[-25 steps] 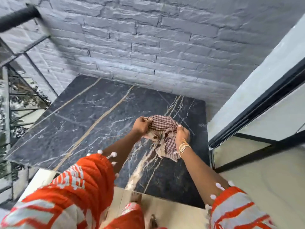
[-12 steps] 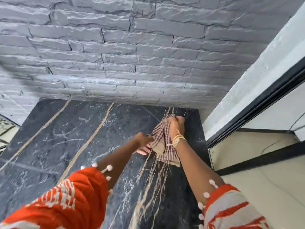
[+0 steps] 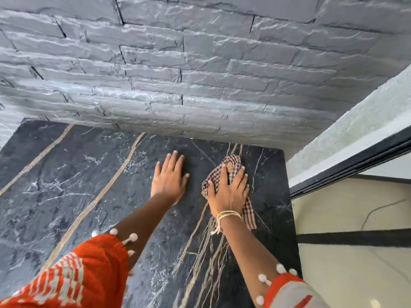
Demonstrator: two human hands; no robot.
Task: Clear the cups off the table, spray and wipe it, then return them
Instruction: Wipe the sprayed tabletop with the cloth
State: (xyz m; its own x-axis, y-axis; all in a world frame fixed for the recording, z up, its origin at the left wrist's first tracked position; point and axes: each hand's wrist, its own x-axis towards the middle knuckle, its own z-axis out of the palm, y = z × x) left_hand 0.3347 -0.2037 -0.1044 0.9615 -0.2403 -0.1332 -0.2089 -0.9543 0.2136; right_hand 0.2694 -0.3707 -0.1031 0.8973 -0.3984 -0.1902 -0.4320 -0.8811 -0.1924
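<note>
The black marble table [image 3: 66,196] with tan veins fills the lower left and middle. My right hand [image 3: 230,190] lies flat on a red-and-white checked cloth [image 3: 233,165], pressing it onto the tabletop near the far right corner. The cloth sticks out beyond my fingers and below my wrist. My left hand [image 3: 170,176] rests palm down on the bare marble just left of the cloth, fingers spread, holding nothing. No cups and no spray bottle are in view.
A grey stone-brick wall [image 3: 200,74] runs along the table's far edge. To the right stand a white wall and a black door frame [image 3: 355,165], with pale floor [image 3: 355,274] beyond the table's right edge.
Both hands held the bunched cloth above the table; the left let go and now lies flat on the marble. The right hand has pressed the cloth down near the far right corner.
</note>
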